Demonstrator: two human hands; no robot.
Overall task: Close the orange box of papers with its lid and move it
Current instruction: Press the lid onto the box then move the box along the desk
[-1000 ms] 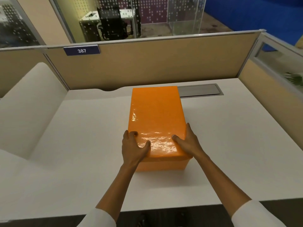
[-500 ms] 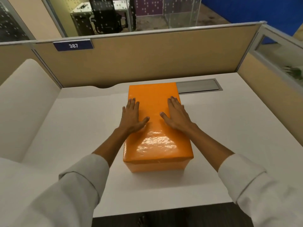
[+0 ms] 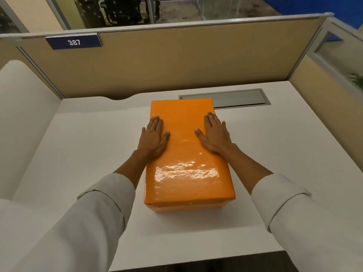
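Note:
A glossy orange box stands on the white desk in the middle of the head view, its orange lid seated flat on top. No papers show. My left hand lies flat on the lid's left edge, fingers stretched out and pointing away from me. My right hand lies flat on the lid's right edge in the same way, its outer fingers hanging over the side. Neither hand grips anything.
A grey metal cable hatch is set into the desk just behind the box on the right. Tan partition walls close off the back and right. A blue label reading 387 hangs on the back partition. The desk's near edge runs below the box.
Both hands slid from the lid's near end toward its far half and spread out to the left and right edges. The box stays where it was.

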